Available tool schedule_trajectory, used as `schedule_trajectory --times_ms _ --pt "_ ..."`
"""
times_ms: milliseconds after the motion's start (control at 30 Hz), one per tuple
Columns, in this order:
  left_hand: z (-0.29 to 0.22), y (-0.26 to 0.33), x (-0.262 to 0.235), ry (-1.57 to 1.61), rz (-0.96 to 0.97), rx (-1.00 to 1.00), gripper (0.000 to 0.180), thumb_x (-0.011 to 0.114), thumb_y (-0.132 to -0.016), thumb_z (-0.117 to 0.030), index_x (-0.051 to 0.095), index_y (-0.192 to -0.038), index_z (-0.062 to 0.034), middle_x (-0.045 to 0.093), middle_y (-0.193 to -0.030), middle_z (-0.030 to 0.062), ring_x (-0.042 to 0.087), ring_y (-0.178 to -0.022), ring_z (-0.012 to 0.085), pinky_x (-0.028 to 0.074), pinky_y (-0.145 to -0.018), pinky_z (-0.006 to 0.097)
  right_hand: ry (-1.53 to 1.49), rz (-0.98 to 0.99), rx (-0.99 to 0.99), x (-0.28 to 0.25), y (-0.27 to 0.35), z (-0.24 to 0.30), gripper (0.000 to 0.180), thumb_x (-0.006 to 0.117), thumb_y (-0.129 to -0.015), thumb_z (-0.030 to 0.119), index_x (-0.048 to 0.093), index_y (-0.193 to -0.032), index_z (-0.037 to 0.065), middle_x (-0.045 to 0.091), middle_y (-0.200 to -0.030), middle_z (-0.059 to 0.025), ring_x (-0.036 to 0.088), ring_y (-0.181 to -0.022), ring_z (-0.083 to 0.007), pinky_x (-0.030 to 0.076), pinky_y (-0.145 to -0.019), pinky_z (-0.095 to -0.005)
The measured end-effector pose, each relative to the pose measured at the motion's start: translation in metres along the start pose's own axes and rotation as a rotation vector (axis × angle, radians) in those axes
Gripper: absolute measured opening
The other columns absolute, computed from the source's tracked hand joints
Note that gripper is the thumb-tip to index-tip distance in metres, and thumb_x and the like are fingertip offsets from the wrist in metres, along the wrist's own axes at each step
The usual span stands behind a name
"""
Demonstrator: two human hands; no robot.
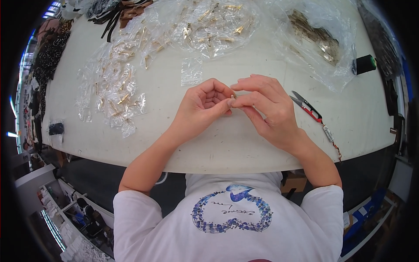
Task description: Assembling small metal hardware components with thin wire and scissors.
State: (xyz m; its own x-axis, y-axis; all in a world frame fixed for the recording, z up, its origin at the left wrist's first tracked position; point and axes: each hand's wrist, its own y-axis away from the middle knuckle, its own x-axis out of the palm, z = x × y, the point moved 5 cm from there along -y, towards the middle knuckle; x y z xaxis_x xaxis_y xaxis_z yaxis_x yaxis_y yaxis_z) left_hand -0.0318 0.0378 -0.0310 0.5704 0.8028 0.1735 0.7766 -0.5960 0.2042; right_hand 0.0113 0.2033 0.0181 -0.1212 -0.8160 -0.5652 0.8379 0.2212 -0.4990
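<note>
Over the middle of the white table [244, 148], my two hands meet at the fingertips. My left hand [203, 102] is closed, its thumb and forefinger pinching a tiny gold-coloured metal piece [233, 98]. From the other side, the thumb and fingers of my right hand [268, 105] press on the same spot, bent and close together. Most of the piece is hidden by the fingers, so its exact kind does not show. Just beyond my hands lies a flat clear plastic bag [191, 72]. To the right of my right hand rest thread snips [308, 107] with black and red handles.
Small clear bags with gold metal parts [122, 89] spread over the left side, with another heap [214, 28] at the back. A large clear bag of metal parts [316, 39] lies at the back right, beside a dark thread spool [365, 64]. Brown and black strips [126, 15] lie far left.
</note>
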Motion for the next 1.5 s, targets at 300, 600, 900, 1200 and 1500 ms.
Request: schedule_trajectory --times_ms 300,600,900,1200,1500 --pt "0.005 -0.004 -0.004 0.004 -0.049 -0.008 0.016 0.067 -0.096 -0.008 0.061 -0.106 0.0028 0.07 -0.097 0.0076 0.067 -0.085 0.0089 0.055 -0.077 0.023 -0.453 0.016 0.358 0.004 0.003 -0.015 0.019 0.075 -0.08 0.0 0.07 -0.098 0.006 0.072 -0.096 -0.0087 0.068 -0.091 -0.0249 0.055 -0.084 -0.0332" --pt "0.003 -0.003 0.001 0.027 0.005 -0.045 0.016 0.068 -0.096 -0.009 0.061 -0.105 0.0022 0.07 -0.1 0.0078 0.067 -0.09 0.0098 0.057 -0.079 0.025 -0.164 0.064 0.089 0.005 0.002 -0.009 0.021 0.072 -0.08 -0.003 0.072 -0.099 0.007 0.071 -0.095 -0.0051 0.065 -0.087 -0.0214 0.055 -0.076 -0.0324" --pt "0.005 -0.003 0.002 0.012 0.028 -0.08 0.016 0.068 -0.095 -0.009 0.061 -0.105 0.0023 0.068 -0.1 0.0064 0.067 -0.09 0.0091 0.057 -0.08 0.024 -0.14 0.091 0.096 0.006 0.005 -0.012 0.02 0.075 -0.076 -0.001 0.072 -0.093 0.009 0.069 -0.089 -0.0039 0.063 -0.083 -0.0233 0.052 -0.074 -0.0329" --pt "0.005 -0.006 -0.005 -0.042 -0.044 -0.033 0.015 0.068 -0.095 -0.008 0.062 -0.105 0.001 0.067 -0.094 0.004 0.063 -0.08 0.0063 0.055 -0.073 0.022 -0.678 -0.091 0.32 -0.017 -0.001 -0.032 0.013 0.073 -0.087 0.002 0.071 -0.099 0.003 0.072 -0.097 -0.0065 0.069 -0.092 -0.0171 0.053 -0.085 -0.0297" --pt "-0.011 -0.001 -0.009 -0.13 -0.121 0.139 0.014 0.065 -0.097 -0.004 0.061 -0.109 0.002 0.066 -0.102 0.0068 0.065 -0.094 0.0108 0.057 -0.079 0.027 -1.156 0.023 0.636 -0.025 -0.003 -0.037 0.02 0.062 -0.097 0.012 0.068 -0.111 -0.001 0.07 -0.108 -0.0082 0.07 -0.09 -0.0155 0.057 -0.074 -0.0282"
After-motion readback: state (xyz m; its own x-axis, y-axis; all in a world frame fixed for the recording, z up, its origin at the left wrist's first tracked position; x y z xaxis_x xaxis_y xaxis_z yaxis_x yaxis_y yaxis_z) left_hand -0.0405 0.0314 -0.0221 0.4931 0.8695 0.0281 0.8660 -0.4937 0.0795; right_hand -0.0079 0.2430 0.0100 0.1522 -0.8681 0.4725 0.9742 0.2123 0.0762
